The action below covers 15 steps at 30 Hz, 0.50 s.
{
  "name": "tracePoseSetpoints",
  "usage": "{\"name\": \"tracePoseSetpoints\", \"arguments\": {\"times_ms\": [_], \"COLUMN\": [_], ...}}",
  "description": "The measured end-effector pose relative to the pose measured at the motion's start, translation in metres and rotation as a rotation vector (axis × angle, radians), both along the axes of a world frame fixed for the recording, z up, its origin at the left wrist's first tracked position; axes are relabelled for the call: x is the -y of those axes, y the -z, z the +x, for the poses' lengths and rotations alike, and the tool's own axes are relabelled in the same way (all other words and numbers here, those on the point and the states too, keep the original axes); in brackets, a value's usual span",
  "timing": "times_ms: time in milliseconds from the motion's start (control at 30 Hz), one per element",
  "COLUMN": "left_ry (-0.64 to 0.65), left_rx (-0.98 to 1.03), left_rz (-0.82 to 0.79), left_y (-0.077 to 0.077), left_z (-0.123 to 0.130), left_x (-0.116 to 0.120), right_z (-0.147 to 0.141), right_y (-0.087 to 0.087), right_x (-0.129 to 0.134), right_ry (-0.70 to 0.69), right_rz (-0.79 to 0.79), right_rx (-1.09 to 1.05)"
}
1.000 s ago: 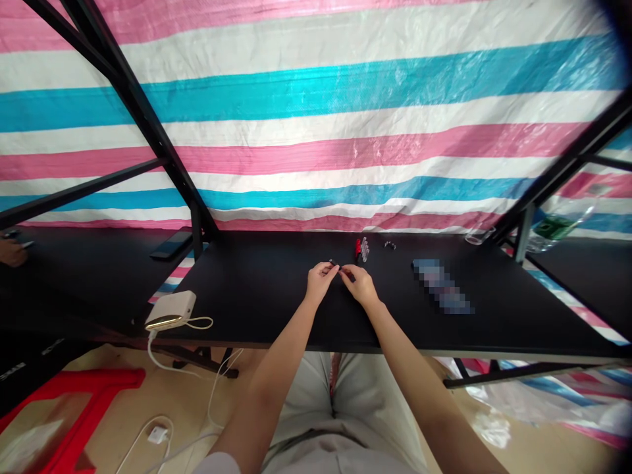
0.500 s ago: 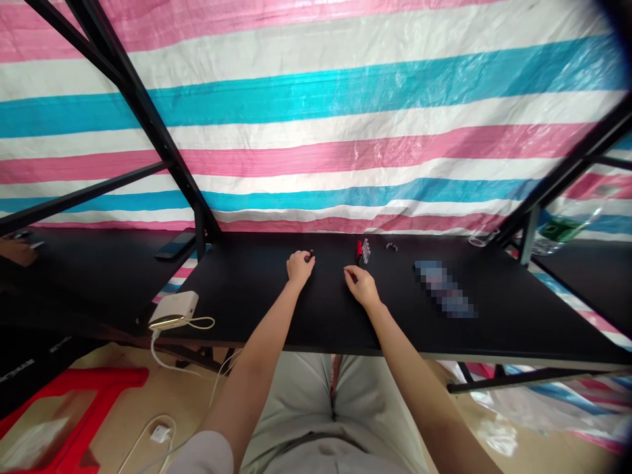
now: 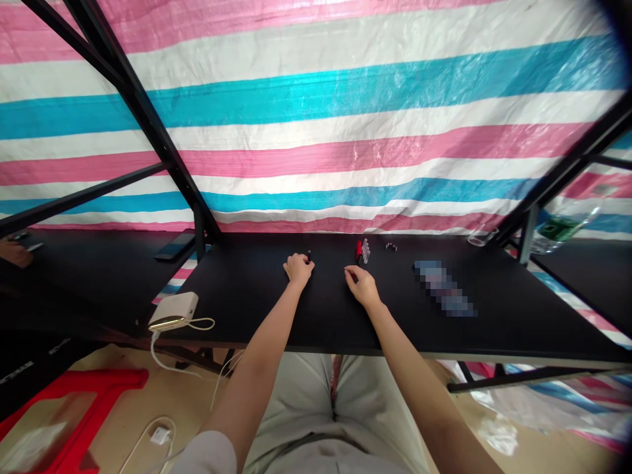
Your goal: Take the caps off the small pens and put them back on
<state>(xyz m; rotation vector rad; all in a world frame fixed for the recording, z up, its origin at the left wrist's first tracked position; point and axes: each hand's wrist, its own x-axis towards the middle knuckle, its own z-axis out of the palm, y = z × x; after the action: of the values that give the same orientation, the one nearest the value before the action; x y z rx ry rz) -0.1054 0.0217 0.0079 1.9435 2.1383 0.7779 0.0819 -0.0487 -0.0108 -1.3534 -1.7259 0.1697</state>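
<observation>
My left hand (image 3: 297,268) is closed on the black tabletop, its fingers round a small dark stick-like piece (image 3: 309,255) whose tip shows above the thumb side. To the right, my right hand (image 3: 363,286) rests on the table with thumb and fingertips pressed together. Whatever lies between those fingertips, if anything, is too small to make out. Just beyond the right hand are a small red piece (image 3: 359,249) and a cluster of clear, pale tube-like pieces (image 3: 365,251). Several tiny shiny bits (image 3: 391,247) lie a little further right.
A blurred-out flat object (image 3: 444,288) lies right of my right hand. A white box with a cable (image 3: 174,311) sits at the table's left edge. A clear cup (image 3: 482,236) stands at the back right. Another person's hand (image 3: 14,251) shows far left, near a phone (image 3: 175,245).
My left hand has shifted very slightly left and nearer to me, with the dark piece still in its fingers. My right hand is almost unmoved.
</observation>
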Motion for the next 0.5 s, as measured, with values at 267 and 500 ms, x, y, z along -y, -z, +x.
{"name": "tracePoseSetpoints", "arguments": {"times_ms": [267, 500], "left_ry": [-0.078, 0.428], "left_rx": [0.059, 0.144], "left_rz": [0.071, 0.302], "left_y": [-0.008, -0.019], "left_z": [0.007, 0.046], "left_x": [0.011, 0.037], "right_z": [0.001, 0.01], "right_y": [-0.001, -0.004], "right_x": [0.0, 0.0], "right_ry": [0.047, 0.31], "right_rz": [0.015, 0.02], "right_rx": [0.016, -0.157]}}
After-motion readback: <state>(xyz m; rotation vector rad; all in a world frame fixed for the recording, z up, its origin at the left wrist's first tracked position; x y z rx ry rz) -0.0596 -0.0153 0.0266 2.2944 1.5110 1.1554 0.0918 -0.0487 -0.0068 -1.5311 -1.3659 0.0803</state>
